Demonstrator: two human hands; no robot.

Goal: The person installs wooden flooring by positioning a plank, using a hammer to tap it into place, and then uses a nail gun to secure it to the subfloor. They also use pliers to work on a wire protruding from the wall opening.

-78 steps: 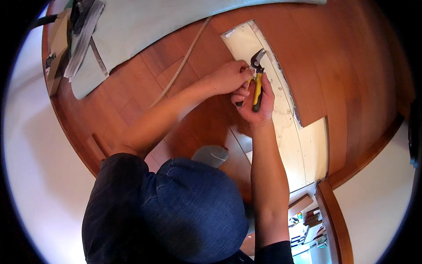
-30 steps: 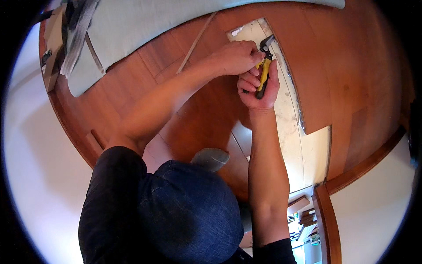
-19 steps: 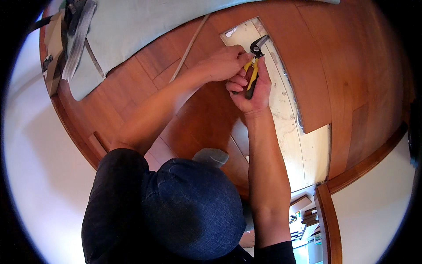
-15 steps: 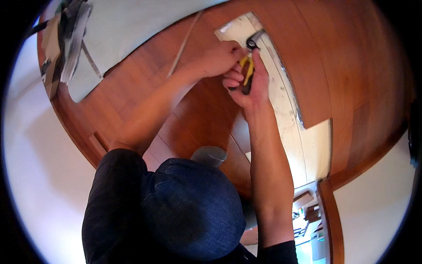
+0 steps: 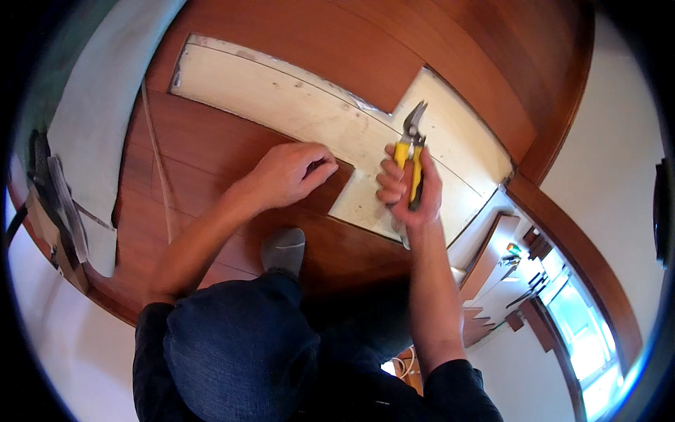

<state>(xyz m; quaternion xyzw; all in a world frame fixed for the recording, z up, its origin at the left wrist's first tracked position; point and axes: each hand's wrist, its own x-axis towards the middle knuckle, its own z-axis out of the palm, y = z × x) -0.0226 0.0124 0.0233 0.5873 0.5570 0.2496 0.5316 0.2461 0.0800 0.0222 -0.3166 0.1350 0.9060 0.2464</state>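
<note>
Wood floor [image 5: 295,35] below, right hand [image 5: 416,188] has fingers [image 5: 389,181] round yellow-handled snips [image 5: 413,139], left hand [image 5: 287,174] is curled, can't tell if empty.

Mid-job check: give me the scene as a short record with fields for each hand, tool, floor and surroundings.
Right hand: gripping yellow-and-black cutters
Tool pose: blades toward the picture's top, seen against the pale floor section
Left hand: fingers curled, apart from the cutters; contents unclear
Floor: reddish-brown planks bordering the pale section
Surroundings: grey-socked foot; pale sheet at left
</note>
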